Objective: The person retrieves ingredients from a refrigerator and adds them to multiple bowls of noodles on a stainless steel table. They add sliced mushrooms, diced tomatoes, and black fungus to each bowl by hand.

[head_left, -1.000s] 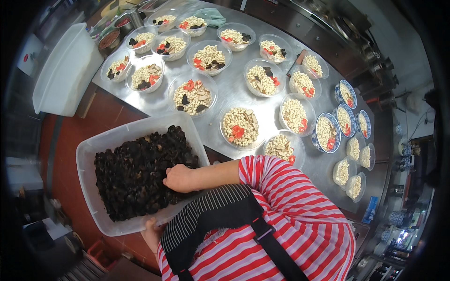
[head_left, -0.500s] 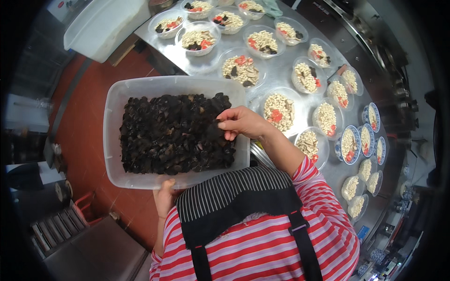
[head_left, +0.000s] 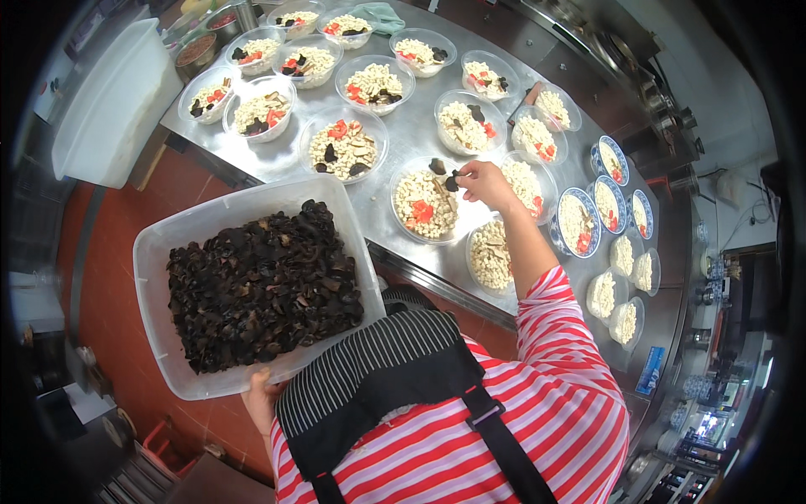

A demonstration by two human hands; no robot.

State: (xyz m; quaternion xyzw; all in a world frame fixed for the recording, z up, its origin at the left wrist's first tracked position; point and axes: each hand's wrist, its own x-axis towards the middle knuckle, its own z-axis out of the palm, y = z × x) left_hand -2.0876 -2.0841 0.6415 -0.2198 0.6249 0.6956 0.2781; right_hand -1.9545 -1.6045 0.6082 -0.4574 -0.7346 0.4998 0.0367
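Observation:
My left hand (head_left: 261, 398) grips the near rim of a translucent plastic tub (head_left: 348, 197). A heap of black wood ear mushrooms (head_left: 260, 286) fills most of its bottom. My right hand (head_left: 485, 185) pinches dark wood ear pieces (head_left: 452, 181) at the right rim of a clear plastic bowl (head_left: 395, 202). In that bowl are small white chunks, red pieces and pale brown slices, and one dark piece rests at its far edge. A similar bowl (head_left: 491, 254), with no dark pieces showing, stands just nearer than my right hand.
Several clear bowls of the same food cover the steel table (head_left: 294, 164), many with dark pieces. Blue-patterned bowls (head_left: 578, 222) stand at the right. A large white bin (head_left: 109, 101) is at the far left, beside small containers (head_left: 196, 52). A green cloth (head_left: 378, 15) lies at the back.
My right hand has left the tub and reached right over a bowl, carrying dark pieces. The tub has shifted left and nearer in view, still in my left hand's grip.

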